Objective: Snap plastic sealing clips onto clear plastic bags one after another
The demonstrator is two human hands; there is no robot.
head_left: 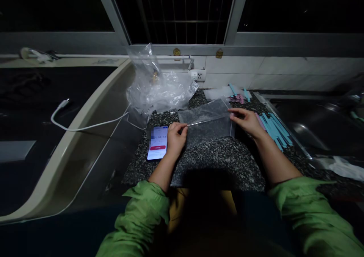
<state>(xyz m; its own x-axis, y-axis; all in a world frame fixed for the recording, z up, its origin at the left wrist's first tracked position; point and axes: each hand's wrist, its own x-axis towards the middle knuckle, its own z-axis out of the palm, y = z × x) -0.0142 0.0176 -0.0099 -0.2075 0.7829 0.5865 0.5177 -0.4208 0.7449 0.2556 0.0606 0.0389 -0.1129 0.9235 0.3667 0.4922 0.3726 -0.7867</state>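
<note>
A clear plastic bag is stretched between my two hands, just above the speckled stone counter. My left hand pinches its left edge between thumb and fingers. At the other end, my right hand grips the right edge, fingertips close together. Right beside my left hand lies a phone with a lit screen showing a timer and a red button. Several light blue strips lie in a pile to the right of my right wrist, with a pink one at their left side.
Crumpled clear plastic bags are heaped at the back left. Behind the right hand sit small pink and blue pieces on a whitish sheet. A sink lies right, a white cable left, a wall socket behind.
</note>
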